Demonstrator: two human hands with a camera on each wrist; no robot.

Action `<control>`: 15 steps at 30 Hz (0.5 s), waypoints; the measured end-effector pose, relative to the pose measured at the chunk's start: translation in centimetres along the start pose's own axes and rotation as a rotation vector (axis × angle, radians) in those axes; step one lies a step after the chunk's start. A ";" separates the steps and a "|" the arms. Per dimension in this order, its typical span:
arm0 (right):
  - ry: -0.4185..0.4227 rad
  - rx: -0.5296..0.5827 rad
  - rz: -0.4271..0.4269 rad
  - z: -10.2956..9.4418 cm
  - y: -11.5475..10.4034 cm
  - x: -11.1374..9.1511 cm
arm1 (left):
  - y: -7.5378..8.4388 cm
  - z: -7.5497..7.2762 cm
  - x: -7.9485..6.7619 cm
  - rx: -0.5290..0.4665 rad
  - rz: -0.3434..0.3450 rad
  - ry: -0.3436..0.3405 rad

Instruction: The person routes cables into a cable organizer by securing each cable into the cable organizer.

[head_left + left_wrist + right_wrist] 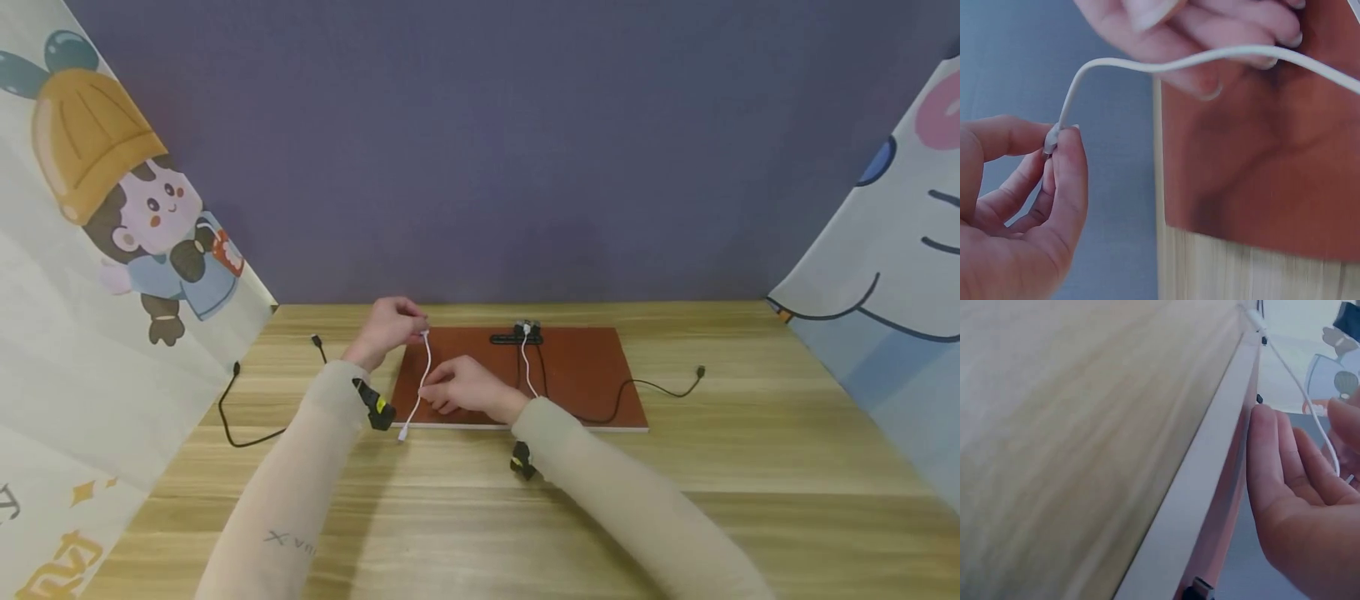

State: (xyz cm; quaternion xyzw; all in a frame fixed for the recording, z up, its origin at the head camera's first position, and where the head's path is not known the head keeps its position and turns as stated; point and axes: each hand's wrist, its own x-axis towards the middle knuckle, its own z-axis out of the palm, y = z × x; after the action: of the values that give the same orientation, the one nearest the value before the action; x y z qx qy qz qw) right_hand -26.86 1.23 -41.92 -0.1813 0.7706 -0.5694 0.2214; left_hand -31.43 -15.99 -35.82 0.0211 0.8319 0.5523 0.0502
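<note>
Between thumb and fingers, my left hand (385,330) pinches one end of a white cable (429,363) above the far left corner of a brown board (592,371). From there the cable drops toward the board's front edge, where its free plug (402,434) hangs. Around the cable's middle is my right hand (468,387), its fingers loosely extended. The left wrist view shows the white cable (1179,64) passing in front of those fingers (1241,31). In the right wrist view the cable runs between the thumb and the loosely straight fingers (1266,437).
At the board's far edge sits a small black holder (527,328) with another white cable (527,357) attached. Black cables (663,388) lie on the wooden table (480,517), to the right and left of the board. A dark partition (525,150) stands behind.
</note>
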 end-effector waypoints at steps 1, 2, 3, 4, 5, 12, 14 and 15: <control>-0.003 0.013 -0.001 -0.1 0.0 0.0 | 0.1 0.1 0.0 -0.012 0.006 0.001; -0.006 0.024 -0.001 -0.1 0.0 0.0 | 0.1 0.3 0.0 -0.024 0.011 0.002; -0.008 0.041 -0.001 -0.2 0.0 -0.1 | 0.1 0.4 0.1 -0.034 0.018 0.001; -0.013 0.057 -0.002 -0.2 0.1 -0.2 | 0.2 0.5 0.2 -0.044 0.025 -0.001; -0.019 0.072 -0.001 -0.3 0.1 -0.3 | 0.2 0.6 0.2 -0.050 0.033 -0.002; -0.021 0.131 0.037 -0.8 0.0 -1.1 | 0.5 1.1 0.9 -0.110 0.060 0.005; -0.018 0.116 0.044 -1.0 -0.1 -1.4 | 0.5 1.0 1.1 -0.128 0.061 0.005; -0.016 0.103 0.047 -1.1 -0.1 -1.5 | 0.6 0.9 1.2 -0.138 0.061 0.004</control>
State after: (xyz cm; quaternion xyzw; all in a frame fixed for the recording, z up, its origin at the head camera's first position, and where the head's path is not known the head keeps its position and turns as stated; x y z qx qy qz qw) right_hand -26.19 2.94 -41.36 -0.1562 0.7426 -0.6015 0.2498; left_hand -32.52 -14.82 -35.73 0.0420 0.7908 0.6097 0.0331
